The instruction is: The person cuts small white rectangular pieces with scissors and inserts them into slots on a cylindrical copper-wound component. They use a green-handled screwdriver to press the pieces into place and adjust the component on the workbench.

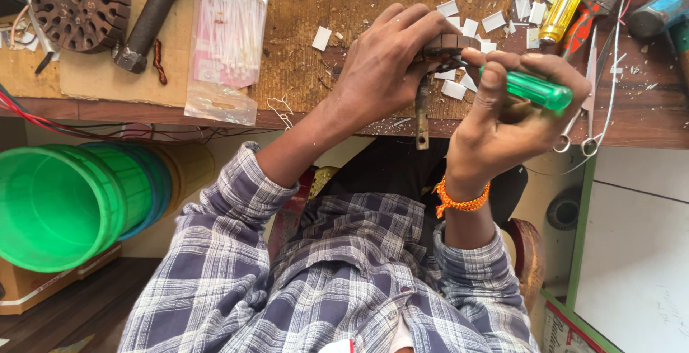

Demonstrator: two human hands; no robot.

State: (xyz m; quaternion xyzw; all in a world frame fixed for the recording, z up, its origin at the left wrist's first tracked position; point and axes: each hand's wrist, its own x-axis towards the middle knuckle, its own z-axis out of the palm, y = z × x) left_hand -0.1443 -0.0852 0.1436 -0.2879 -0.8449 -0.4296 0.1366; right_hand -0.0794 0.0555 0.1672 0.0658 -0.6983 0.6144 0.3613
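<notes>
My left hand (391,66) grips a dark brown slotted metal core (448,43) at the near edge of the wooden workbench (344,8); most of the core is hidden under the fingers. My right hand (506,105) holds a screwdriver by its clear green handle (538,91), its tip pointing left toward the core. An orange thread band (459,199) circles my right wrist. Small white paper strips (474,26) lie scattered around the core.
A round slotted metal core (79,1), a large bolt (147,19) and a bag of white cable ties (230,30) lie at the left. A yellow screwdriver (567,1), scissors (588,102) and a hammer (664,12) lie at the right. Stacked green buckets (64,206) stand below left.
</notes>
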